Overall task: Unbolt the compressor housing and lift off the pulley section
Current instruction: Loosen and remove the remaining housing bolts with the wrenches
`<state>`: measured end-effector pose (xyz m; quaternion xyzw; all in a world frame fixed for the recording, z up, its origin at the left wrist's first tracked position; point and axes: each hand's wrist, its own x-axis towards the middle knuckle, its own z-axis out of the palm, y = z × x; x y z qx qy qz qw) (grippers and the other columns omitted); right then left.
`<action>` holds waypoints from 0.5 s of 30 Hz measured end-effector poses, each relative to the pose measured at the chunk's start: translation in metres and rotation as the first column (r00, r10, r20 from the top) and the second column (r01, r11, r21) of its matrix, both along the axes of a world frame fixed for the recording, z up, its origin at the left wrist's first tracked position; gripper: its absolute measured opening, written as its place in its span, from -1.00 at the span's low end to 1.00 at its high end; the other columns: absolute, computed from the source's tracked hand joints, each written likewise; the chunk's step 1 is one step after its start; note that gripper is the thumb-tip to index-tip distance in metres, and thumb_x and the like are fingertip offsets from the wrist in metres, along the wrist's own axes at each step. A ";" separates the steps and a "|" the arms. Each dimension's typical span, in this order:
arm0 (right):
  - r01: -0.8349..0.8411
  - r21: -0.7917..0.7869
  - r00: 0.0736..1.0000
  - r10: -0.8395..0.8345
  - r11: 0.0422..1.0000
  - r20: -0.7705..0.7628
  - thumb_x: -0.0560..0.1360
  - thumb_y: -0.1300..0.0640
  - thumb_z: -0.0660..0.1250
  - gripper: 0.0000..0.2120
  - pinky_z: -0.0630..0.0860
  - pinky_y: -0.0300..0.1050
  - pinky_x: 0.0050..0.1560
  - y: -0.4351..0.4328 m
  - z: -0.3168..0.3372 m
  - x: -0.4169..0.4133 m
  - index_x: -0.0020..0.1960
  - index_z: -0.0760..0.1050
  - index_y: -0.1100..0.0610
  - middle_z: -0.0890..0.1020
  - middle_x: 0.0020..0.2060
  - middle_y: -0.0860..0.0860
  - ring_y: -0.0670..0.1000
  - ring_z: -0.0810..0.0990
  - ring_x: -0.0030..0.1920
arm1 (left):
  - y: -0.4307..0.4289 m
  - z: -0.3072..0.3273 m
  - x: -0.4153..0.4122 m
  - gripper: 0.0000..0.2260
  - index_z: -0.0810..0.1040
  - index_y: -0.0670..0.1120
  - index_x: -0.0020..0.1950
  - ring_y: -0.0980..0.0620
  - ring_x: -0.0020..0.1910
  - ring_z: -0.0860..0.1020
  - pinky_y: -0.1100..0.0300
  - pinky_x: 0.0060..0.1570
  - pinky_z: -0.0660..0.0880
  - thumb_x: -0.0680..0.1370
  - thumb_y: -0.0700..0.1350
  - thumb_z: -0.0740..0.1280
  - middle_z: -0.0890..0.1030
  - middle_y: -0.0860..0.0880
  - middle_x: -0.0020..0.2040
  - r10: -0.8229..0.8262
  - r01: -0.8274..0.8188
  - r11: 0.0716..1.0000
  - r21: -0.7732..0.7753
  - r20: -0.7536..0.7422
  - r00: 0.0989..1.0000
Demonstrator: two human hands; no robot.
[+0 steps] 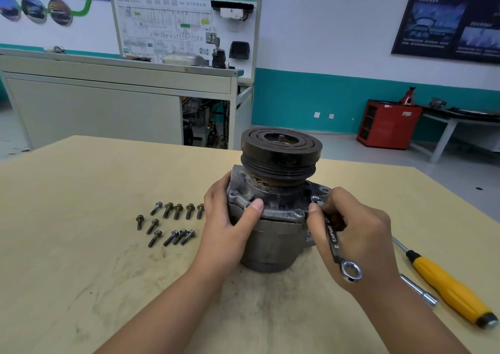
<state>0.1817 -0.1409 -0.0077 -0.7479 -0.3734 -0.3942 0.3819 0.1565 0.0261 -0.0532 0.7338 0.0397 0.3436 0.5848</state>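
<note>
Head view, looking down over a tan worktable [81, 191]. Between both sets of fingers, standing upright: a cast-metal compressor [270, 240], with the dark grooved pulley section [281, 150] on top, just above the fingertips. Likely heavy, rigid and somewhat greasy. Probably best taken by the pulley's grooved rim with both hands and drawn straight up once the last fasteners are out. As for the left hand [230, 218]: wrapped round the left side of the housing flange [281, 213], thumb pressed on its front edge, other fingers curled behind and mostly out of sight, in what looks like a firm steadying grip. As for the right hand [359, 232]: clenched round a small combination wrench [334, 238], thumb tip beside the open end, which seems set on a bolt head [315, 199] at the right of the flange, ring end jutting out below the palm toward the viewer. Left of the left-hand fingers and apart from them: a cluster of loose bolts [167, 223] on the tabletop. Right of the right-hand fingers, untouched: a yellow-handled screwdriver [454, 291] and a slim steel socket driver [419, 291].
</note>
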 end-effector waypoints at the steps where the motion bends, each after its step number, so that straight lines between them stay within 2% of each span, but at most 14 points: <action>1: 0.003 0.001 1.000 -0.003 1.000 0.013 0.41 0.30 0.31 -0.74 0.16 -0.23 -0.50 0.000 -0.001 0.000 -0.41 0.31 0.26 0.30 -0.60 0.03 0.01 0.18 -0.55 | 0.000 0.000 0.000 -0.49 0.27 0.22 0.33 0.65 0.12 0.25 0.71 -0.01 0.17 0.40 0.12 0.29 0.32 0.11 0.32 0.008 -0.008 1.000 0.014 0.009 1.000; 4: 0.001 0.010 0.999 -0.002 1.000 0.049 0.41 0.32 0.31 -0.74 0.15 -0.24 -0.49 0.002 -0.002 0.000 -0.41 0.32 0.27 0.29 -0.59 0.01 -0.02 0.16 -0.55 | 0.002 0.002 -0.001 -0.52 0.31 0.25 0.29 0.58 0.15 0.31 0.66 0.07 0.23 0.39 0.11 0.30 0.37 0.10 0.30 0.006 -0.007 1.000 0.019 0.022 1.000; 7: 0.003 0.007 0.997 -0.003 1.000 0.071 0.42 0.34 0.30 -0.72 0.17 -0.19 -0.50 0.002 -0.002 0.001 -0.41 0.30 0.25 0.35 -0.60 0.08 0.00 0.18 -0.54 | 0.001 0.004 -0.002 -0.53 0.33 0.31 0.26 0.47 0.22 0.34 0.56 0.17 0.28 0.36 0.18 0.32 0.39 0.13 0.29 0.004 -0.004 1.000 0.019 0.019 1.000; 10: 0.014 0.019 0.997 -0.015 1.000 0.077 0.41 0.34 0.31 -0.73 0.17 -0.22 -0.49 0.001 -0.004 0.003 -0.41 0.32 0.27 0.34 -0.59 0.07 -0.01 0.18 -0.55 | 0.001 0.005 -0.003 -0.53 0.34 0.31 0.25 0.46 0.23 0.35 0.50 0.22 0.29 0.36 0.19 0.31 0.39 0.13 0.29 0.005 -0.005 1.000 0.021 0.017 1.000; 12: 0.030 0.043 0.996 -0.033 0.999 0.081 0.43 0.30 0.33 -0.73 0.21 -0.21 -0.50 0.001 -0.007 0.004 -0.41 0.35 0.29 0.34 -0.59 0.06 0.02 0.22 -0.56 | 0.001 0.006 -0.004 -0.56 0.35 0.31 0.26 0.45 0.23 0.35 0.41 0.27 0.31 0.39 0.12 0.31 0.39 0.12 0.32 -0.002 0.002 1.000 0.024 0.006 1.000; 15: 0.134 0.009 0.969 -0.133 0.991 0.208 0.49 0.16 0.29 -0.65 0.33 -0.08 -0.46 0.001 -0.006 0.004 -0.43 0.38 0.28 0.39 -0.53 0.07 0.09 0.32 -0.49 | -0.001 0.007 -0.007 -0.54 0.35 0.23 0.32 0.31 0.33 0.33 0.21 0.38 0.29 0.43 0.11 0.35 0.35 0.09 0.38 0.038 -0.037 0.999 0.030 -0.028 0.999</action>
